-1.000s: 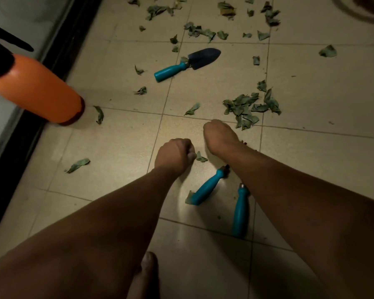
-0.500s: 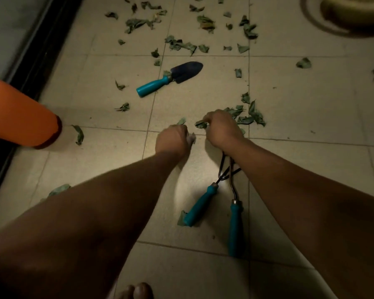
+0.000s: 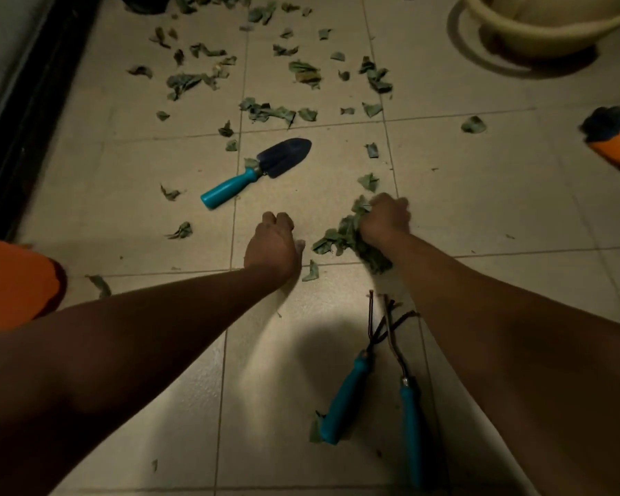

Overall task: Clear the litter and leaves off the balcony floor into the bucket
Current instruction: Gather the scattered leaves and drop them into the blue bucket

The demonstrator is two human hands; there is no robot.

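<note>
Head view: the right hand (image 3: 385, 220) is curled down on a clump of leaves (image 3: 344, 239), fingers closed round it on the floor (image 3: 480, 209). The left hand (image 3: 272, 245) is a fist just beside that clump; whether it holds anything cannot be told. One loose leaf (image 3: 311, 272) lies between the wrists.

A trowel (image 3: 258, 171) with a teal handle and dark blade lies beyond the left hand, apart from it. Two more teal-handled tools lie near the right forearm: a rake (image 3: 348, 395) whose prongs point toward the hands, and a second tool (image 3: 408, 417) just beside it, its head partly hidden under the arm. A leaf scrap sits at the rake's handle end.

More leaves are scattered over the tiles beyond the trowel, thickest toward the top. The bucket (image 3: 544, 34), pale cream, stands at the top right, well apart from both hands, only its near wall in view. An orange object (image 3: 15, 284) sits at the left edge, and another orange thing with a dark tip (image 3: 612, 134) juts in at the right edge.

The floor is beige tile with thin grout lines, lit brightly near the rake and dim elsewhere. A black door track (image 3: 26, 112) runs along the left side
</note>
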